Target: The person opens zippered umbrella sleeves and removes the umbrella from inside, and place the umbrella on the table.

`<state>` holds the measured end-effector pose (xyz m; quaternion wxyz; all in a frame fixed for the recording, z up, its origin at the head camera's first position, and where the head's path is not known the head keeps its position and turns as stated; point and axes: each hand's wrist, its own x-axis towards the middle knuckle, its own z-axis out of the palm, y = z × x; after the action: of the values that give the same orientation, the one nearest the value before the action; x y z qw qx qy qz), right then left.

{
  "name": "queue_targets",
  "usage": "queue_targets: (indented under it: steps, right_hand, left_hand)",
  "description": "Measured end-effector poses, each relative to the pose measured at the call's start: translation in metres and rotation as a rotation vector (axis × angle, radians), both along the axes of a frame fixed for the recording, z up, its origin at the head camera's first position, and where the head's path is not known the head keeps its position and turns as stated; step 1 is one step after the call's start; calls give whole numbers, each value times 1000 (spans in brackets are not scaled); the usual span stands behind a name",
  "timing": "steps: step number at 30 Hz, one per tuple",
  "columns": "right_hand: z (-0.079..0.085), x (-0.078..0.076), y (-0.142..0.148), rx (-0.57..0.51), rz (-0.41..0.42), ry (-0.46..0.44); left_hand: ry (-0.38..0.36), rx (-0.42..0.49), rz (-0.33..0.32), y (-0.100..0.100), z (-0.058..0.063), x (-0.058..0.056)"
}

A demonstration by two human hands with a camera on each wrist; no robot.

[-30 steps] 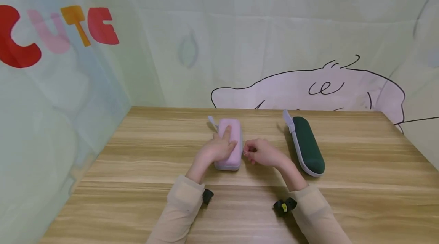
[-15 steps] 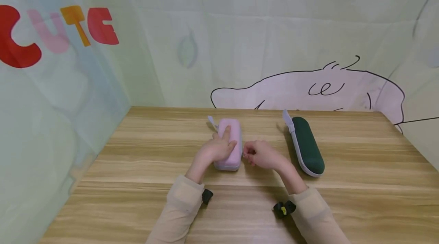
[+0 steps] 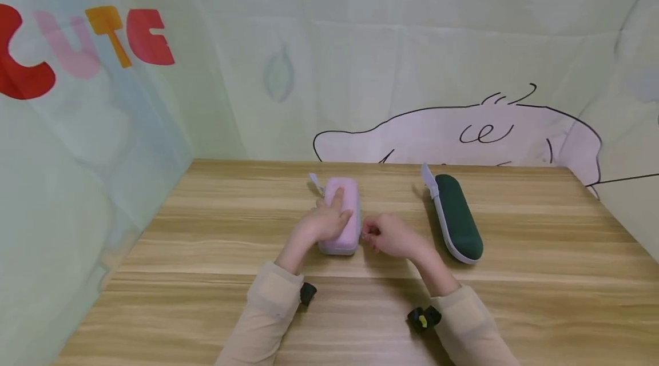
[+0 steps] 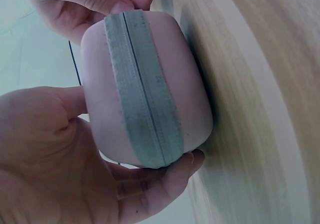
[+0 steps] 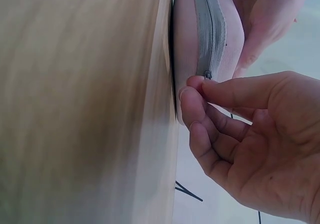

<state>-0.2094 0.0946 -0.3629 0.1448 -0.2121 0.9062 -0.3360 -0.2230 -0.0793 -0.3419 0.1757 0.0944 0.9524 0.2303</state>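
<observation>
A pink zip case (image 3: 349,197) lies lengthwise on the table, its zip shut along the end that faces me in the left wrist view. My left hand (image 3: 325,223) grips this case, index finger and thumb laid over the top and the other fingers bent round its left side. At the case's right side is my right hand (image 3: 393,234). Its thumb and index finger pinch the pull at the small metal zipper slider (image 5: 208,75), and the fingertips hide most of that pull. Grey zipper tape (image 5: 210,29) runs along the side.
A dark green zip case (image 3: 459,217) with a light zipper band and strap lies to the right of my right hand. The wooden table (image 3: 216,223) ends at a printed cloth backdrop (image 3: 247,68). Black wrist devices (image 3: 424,318) sit under the sleeves.
My right hand has slid slightly toward me along the pink case's right side. The left hand keeps its place on the case. The head view has shifted a little.
</observation>
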Motion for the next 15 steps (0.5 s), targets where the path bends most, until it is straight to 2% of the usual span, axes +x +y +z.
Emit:
queue_targets:
  steps: [6, 15]
  right_hand:
    - [2, 2, -2, 2, -1, -21]
    - [1, 4, -3, 28, -11, 2]
  left_hand:
    - [5, -8, -8, -1, -1, -1]
    - [11, -11, -16, -1, -1, -1]
